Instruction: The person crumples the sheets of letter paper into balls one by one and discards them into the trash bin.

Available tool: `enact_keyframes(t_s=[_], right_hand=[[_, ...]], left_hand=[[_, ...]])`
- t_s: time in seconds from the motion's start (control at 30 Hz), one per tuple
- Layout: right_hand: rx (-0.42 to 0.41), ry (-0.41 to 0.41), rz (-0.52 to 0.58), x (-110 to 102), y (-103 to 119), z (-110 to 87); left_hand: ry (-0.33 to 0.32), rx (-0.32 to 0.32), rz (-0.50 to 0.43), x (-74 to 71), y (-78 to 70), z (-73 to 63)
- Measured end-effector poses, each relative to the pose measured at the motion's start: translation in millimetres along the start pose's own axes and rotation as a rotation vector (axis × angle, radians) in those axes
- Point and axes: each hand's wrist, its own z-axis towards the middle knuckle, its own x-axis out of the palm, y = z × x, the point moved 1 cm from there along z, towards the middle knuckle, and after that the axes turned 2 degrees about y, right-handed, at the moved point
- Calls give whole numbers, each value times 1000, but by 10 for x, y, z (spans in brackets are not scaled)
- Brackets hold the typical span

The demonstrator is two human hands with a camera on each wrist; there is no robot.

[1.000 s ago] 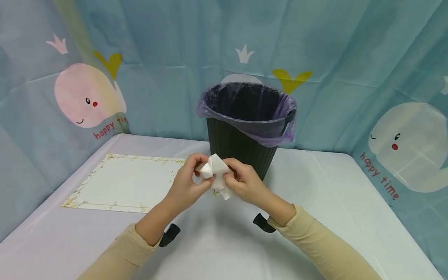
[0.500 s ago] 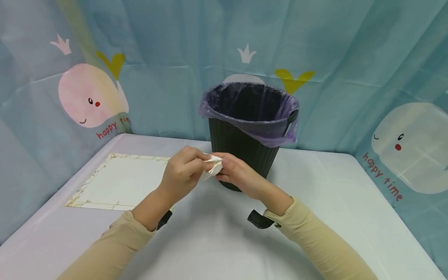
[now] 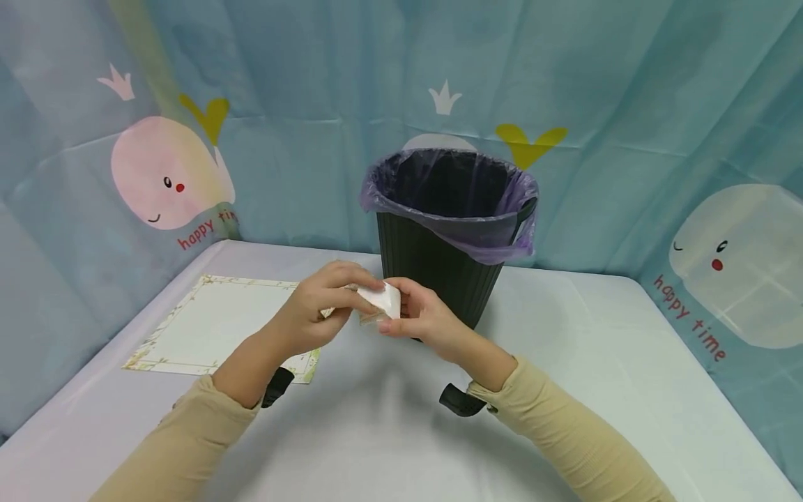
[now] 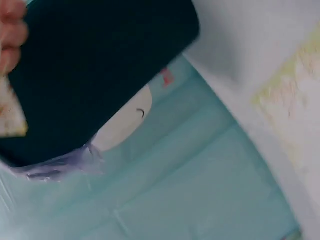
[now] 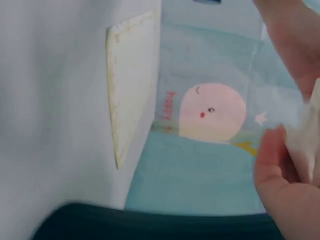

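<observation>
Between my two hands is a crumpled piece of white paper (image 3: 385, 300), held in front of the bin above the table. My left hand (image 3: 316, 307) grips it from the left, its fingers reaching over the top. From the right, my right hand (image 3: 429, 322) pinches the paper, thumb below and fingers behind. A corner of the paper (image 4: 10, 112) with a yellowish printed edge shows in the left wrist view. In the right wrist view, the crumpled paper (image 5: 302, 142) is at the right edge, with the right hand's curled fingers (image 5: 270, 155) against it.
A black bin (image 3: 433, 268) with a purple bag liner (image 3: 492, 233) stands right behind the hands. On the left lies a flat white sheet (image 3: 232, 324) with a floral border. A blue printed curtain (image 3: 301, 174) closes off the white table's (image 3: 564, 335) far side.
The paper, looser and hanging down a second ago, is now a more compact bundle. My left hand has shifted left and turned over it; the right hand has turned around it too.
</observation>
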Motion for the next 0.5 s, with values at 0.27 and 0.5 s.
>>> enact_keyframes(t_s=[0.27, 0.5], right_hand=[[-191, -154, -396, 58, 73, 54], [-239, -187, -550, 76, 138, 60]], left_hand=[[71, -758, -175, -8, -129, 66], [101, -932, -163, -31, -147, 74]])
